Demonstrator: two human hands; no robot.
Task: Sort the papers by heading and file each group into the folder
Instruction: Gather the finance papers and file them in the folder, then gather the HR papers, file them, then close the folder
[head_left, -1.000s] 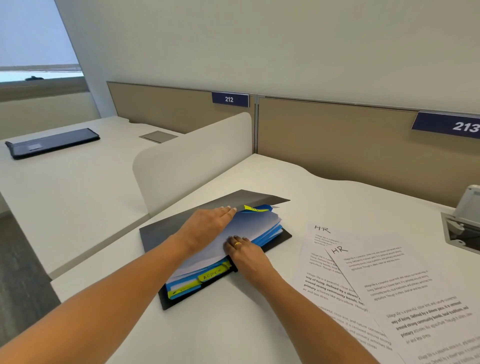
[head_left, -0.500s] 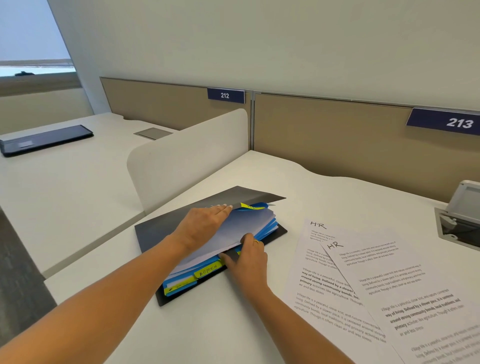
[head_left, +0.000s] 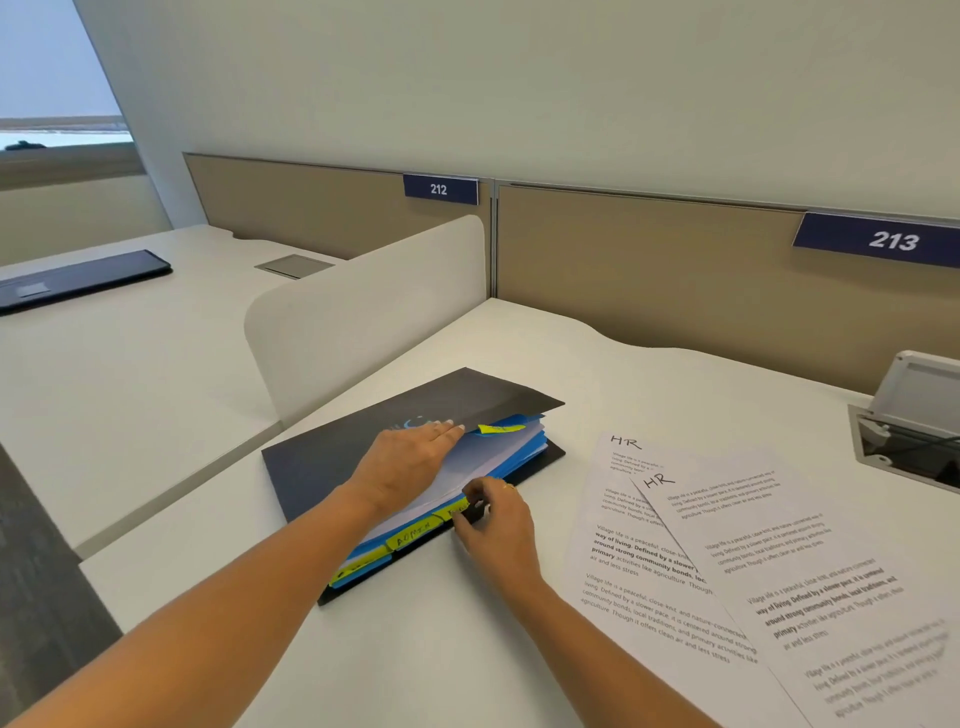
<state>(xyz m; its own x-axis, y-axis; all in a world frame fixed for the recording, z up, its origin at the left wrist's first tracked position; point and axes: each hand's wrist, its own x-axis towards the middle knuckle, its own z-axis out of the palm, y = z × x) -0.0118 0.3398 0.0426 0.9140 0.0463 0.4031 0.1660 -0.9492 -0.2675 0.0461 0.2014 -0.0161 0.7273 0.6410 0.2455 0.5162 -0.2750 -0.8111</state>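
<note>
A black folder (head_left: 332, 457) lies on the white desk, its cover partly lifted. Inside are blue dividers (head_left: 524, 452) with yellow tabs (head_left: 413, 538) and white sheets. My left hand (head_left: 410, 462) lies flat with straight fingers on the top white sheet, fingertips under the raised cover. My right hand (head_left: 493, 525) sits at the folder's near edge, its fingers curled and pinching a yellow tab. Two printed papers headed "HR" (head_left: 691, 561) lie overlapping on the desk to the right of the folder.
A white curved divider screen (head_left: 363, 306) stands behind the folder. A grey cable box with raised lid (head_left: 914, 415) sits at the far right. A dark flat pad (head_left: 78, 280) lies on the neighbouring desk to the left. Beige panels marked 212 and 213 back the desks.
My right hand has slid along the folder's near edge and its fingers have curled onto a yellow tab. My left hand stays flat on the sheets.
</note>
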